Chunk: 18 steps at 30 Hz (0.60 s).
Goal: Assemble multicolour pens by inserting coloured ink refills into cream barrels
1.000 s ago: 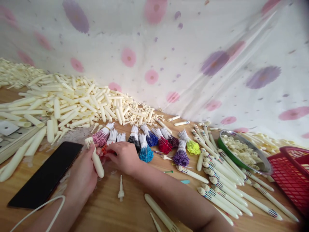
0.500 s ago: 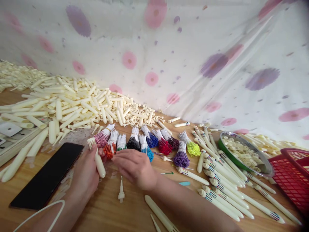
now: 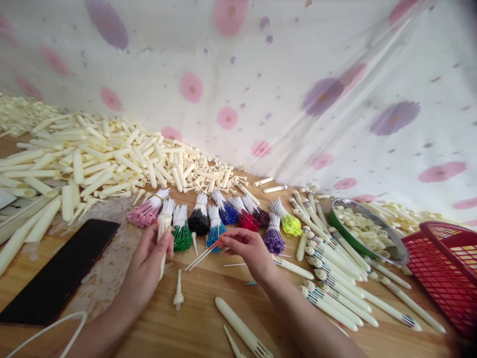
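My left hand is closed round a cream plastic pen barrel, held nearly upright with its wide end up. To its right, my right hand pinches what look like two thin white pen refills with orange-red ends. Their white tips point down and left, apart from the barrel. Behind the hands stand rubber-banded refill bundles, among them pink, green, black and light blue. The orange bundle is mostly hidden behind my left hand. A cream pointed pen part lies below, between my hands.
A black phone lies at left, before a big heap of cream barrels. On the right are several filled multicolour pens, a green-sided metal bowl of small parts and a red basket. Another barrel lies in front.
My right hand has drawn away from the orange bundle to the right, with refills now showing in its fingers. My left hand has turned the barrel more upright. The view has shifted slightly.
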### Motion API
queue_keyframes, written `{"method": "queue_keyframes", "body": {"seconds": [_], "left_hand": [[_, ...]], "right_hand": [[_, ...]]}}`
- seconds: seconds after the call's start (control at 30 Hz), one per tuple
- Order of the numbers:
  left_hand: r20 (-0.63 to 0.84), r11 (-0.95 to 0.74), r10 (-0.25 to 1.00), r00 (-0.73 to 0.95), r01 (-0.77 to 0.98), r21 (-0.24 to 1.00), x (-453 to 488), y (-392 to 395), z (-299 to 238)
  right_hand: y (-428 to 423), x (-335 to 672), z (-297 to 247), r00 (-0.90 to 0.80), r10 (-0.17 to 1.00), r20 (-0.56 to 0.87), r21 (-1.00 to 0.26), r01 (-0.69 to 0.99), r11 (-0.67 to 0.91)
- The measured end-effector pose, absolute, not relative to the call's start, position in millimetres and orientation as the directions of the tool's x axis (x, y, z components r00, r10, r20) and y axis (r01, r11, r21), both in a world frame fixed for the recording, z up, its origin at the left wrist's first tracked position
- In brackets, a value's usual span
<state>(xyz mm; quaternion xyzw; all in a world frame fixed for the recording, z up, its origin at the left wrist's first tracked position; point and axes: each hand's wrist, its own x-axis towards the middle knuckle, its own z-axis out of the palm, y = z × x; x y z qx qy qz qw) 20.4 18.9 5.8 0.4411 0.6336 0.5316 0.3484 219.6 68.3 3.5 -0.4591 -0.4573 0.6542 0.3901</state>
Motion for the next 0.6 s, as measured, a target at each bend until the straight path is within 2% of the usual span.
{"method": "queue_keyframes", "body": {"seconds": [0.1,0.17,0.43,0.6], "left_hand": [[-0.02,0.058,0.988,-0.153,0.244,0.968,26,16,4],[-0.028,0.053,0.996,-0.089,0.29,0.956,28,13,-1],[-0.039,0.034,0.999,0.002,0.421,0.906,29,7,-5],[-0.022,-0.022,0.996,0.084,0.485,0.874,27,6,-8]], "right_hand": [[60,221,-5,-0.225,0.944,-0.242,-0.966,-0.035,-0.256],[57,221,-8,-0.203,0.952,-0.231,-0.97,-0.032,-0.242],[58,232,-1,-0.207,0.96,-0.188,-0.971,-0.107,-0.213],[66,246,10,-0.153,0.985,-0.079,-0.973,-0.204,-0.109]]}}
